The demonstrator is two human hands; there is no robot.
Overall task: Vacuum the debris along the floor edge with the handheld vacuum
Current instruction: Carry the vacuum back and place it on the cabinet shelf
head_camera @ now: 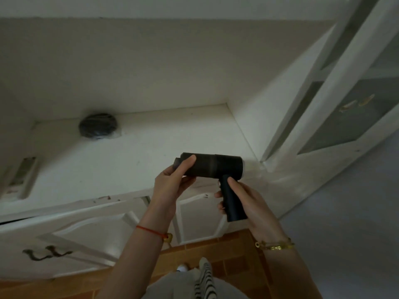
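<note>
A dark handheld vacuum (212,166) with a round barrel and a pistol-style handle is held in front of me above a white countertop (138,152). My left hand (172,180) wraps the barrel's left end, fingers over the top near the nozzle. My right hand (239,197) grips the handle from below and the right. The barrel lies level, pointing left to right. The orange tiled floor (216,255) shows below between my arms; I cannot make out debris on it.
A dark round bundle in clear plastic (98,126) sits at the back of the countertop. White cabinet doors (75,234) with dark handles run below the counter edge. A white-framed glass door (345,104) stands to the right. My trouser legs and one foot show at the bottom.
</note>
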